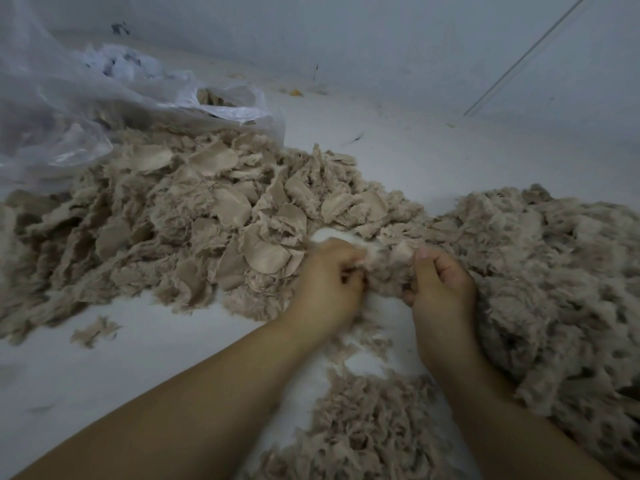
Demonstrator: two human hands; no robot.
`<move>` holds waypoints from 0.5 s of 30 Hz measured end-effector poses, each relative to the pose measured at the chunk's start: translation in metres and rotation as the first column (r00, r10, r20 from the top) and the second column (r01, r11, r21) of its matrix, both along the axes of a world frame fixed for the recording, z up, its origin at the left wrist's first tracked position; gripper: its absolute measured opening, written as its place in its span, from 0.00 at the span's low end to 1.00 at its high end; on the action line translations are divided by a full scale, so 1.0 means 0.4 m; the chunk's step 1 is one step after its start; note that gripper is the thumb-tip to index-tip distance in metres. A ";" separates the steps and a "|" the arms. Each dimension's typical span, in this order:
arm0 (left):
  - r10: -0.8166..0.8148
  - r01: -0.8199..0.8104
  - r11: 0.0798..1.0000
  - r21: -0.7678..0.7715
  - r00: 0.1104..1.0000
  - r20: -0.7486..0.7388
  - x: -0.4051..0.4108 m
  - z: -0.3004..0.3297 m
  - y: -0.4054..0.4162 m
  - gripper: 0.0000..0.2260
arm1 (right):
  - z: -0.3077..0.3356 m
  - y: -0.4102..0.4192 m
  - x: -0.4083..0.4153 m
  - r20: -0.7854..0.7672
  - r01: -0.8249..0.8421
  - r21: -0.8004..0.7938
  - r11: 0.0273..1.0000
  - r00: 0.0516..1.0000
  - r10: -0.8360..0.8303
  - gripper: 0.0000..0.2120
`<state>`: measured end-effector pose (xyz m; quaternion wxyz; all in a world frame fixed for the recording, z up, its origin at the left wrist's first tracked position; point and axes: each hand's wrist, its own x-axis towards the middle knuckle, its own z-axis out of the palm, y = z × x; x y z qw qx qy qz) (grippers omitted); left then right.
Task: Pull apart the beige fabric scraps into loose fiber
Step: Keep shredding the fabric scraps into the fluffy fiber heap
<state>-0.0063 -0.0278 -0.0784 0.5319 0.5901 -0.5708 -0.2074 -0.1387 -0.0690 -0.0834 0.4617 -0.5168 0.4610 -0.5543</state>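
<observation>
1. Both hands grip one beige scrap (388, 268) between them. The left hand (327, 282) has its fingers curled tight on the scrap's left end, and the right hand (441, 284) has its fingers curled on the right end.
2. The hands sit close together, knuckles up. Both bare arms reach in from the bottom edge, and the left arm lies slanted.
3. The held scrap is in the middle, just above the white floor (145, 358), between two heaps.
4. To the left is the pile of fabric scraps (180, 216). It has flat, round pieces with fuzzy edges.
5. To the right is the heap of loose fiber (547, 271). It looks fluffy, soft and full of holes. More fluff lies near the bottom edge, between the arms.
6. Bare white floor shows at the lower left and behind the piles, up to a pale wall (381, 46).
7. A thin, see-through plastic bag (62, 109) lies crumpled at the top left, touching the scrap pile.
</observation>
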 end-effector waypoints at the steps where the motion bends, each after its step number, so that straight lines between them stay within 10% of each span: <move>1: -0.095 0.096 0.995 0.002 0.982 0.164 -0.007 0.000 0.002 0.05 | 0.002 0.001 0.002 0.013 -0.003 -0.011 1.000 1.000 0.004 0.21; 7: -0.275 0.176 0.961 0.211 0.654 0.705 -0.047 -0.028 -0.004 0.10 | 0.018 0.016 -0.001 0.107 -0.012 -0.143 0.990 0.994 0.028 0.19; 15: -0.231 0.224 0.973 0.061 0.913 0.337 -0.036 0.015 0.007 0.15 | 0.021 0.028 0.005 0.104 -0.138 -0.143 0.980 0.983 0.153 0.21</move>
